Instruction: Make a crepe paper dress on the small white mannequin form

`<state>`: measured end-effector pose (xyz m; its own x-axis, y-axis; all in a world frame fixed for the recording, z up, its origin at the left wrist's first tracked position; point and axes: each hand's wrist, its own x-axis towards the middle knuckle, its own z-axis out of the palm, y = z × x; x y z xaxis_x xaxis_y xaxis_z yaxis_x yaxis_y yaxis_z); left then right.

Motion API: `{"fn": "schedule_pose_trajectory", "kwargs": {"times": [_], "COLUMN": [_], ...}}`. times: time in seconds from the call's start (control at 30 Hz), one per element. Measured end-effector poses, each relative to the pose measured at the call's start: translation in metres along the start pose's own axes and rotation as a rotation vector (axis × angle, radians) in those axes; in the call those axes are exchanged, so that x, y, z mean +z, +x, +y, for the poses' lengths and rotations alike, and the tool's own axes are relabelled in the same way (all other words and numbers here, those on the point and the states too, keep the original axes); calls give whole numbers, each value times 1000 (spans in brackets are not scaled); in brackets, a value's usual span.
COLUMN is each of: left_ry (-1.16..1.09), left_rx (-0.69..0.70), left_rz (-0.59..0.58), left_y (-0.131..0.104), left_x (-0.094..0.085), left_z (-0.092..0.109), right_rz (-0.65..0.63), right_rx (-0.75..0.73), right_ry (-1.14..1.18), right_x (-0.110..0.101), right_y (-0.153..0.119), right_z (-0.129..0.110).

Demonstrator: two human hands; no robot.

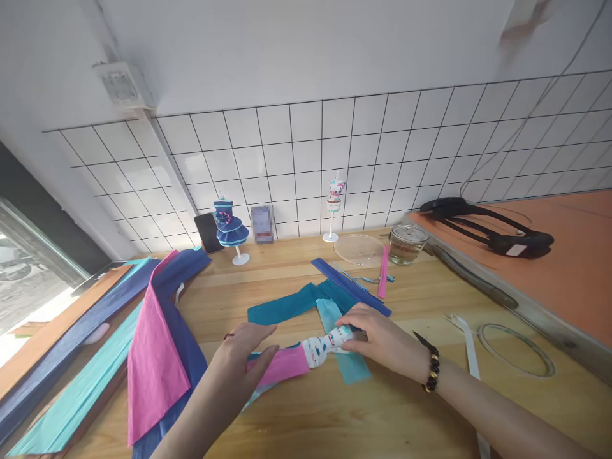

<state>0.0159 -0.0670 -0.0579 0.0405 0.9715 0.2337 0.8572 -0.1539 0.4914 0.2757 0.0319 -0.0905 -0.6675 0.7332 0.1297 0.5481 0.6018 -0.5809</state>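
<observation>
1. A white wall (pixel 306 146) marked with a black grid backs your wooden table (pixel 373 414).
2. At lower centre, your left hand (pixel 241 354) lies at the broad end of the patterned form (pixel 316 352), thumb and index set apart over the pink strip (pixel 289 366); I cannot tell whether this grip pinches.
3. That end looks covered in pink; the patterned stretch to its right is uncovered, so you seem only partway through.
4. Right of centre, your right hand (pixel 382 338) pinches the narrow end between thumb and fingers, above a light-blue strip (pixel 354 368).
5. At the left, a pink sheet (pixel 155 373) lies over navy paper (pixel 192 344).
6. Upper left of centre, a blue-dressed figure (pixel 230 226) stands upright.
7. Beyond your hands, a teal strip (pixel 282 307) and a navy strip (pixel 351 285) crowd the middle; a dark pointed thing (pixel 421 338) by your right wrist could catch.
8. At right, mind the liquid-filled jar (pixel 406 247) and the wire coil (pixel 485 338).
</observation>
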Motion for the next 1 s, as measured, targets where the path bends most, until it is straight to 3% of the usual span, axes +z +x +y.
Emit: {"fn": "schedule_pose_trajectory", "kwargs": {"times": [0.23, 0.43, 0.6, 0.73, 0.9, 1.0], "left_ry": [-124, -304, -302, -258, -516, -683], "left_rx": [-134, -155, -34, -6, -112, -121], "left_rz": [-172, -363, -296, -240, -279, -338], "left_y": [-4, -2, 6, 12, 15, 17], "left_x": [-20, -22, -11, -6, -17, -25], "left_z": [11, 19, 32, 39, 31, 31], "right_rz": [128, 211, 231, 229, 172, 129], "right_rx": [-157, -346, -353, -199, -75, -41], "right_ry": [-56, -196, -197, 27, 705, 743], "right_x": [-10, -24, -23, -22, -17, -9], "right_y": [-20, -18, -13, -12, -4, 7], "right_z": [-28, -46, -53, -45, -16, -16]}}
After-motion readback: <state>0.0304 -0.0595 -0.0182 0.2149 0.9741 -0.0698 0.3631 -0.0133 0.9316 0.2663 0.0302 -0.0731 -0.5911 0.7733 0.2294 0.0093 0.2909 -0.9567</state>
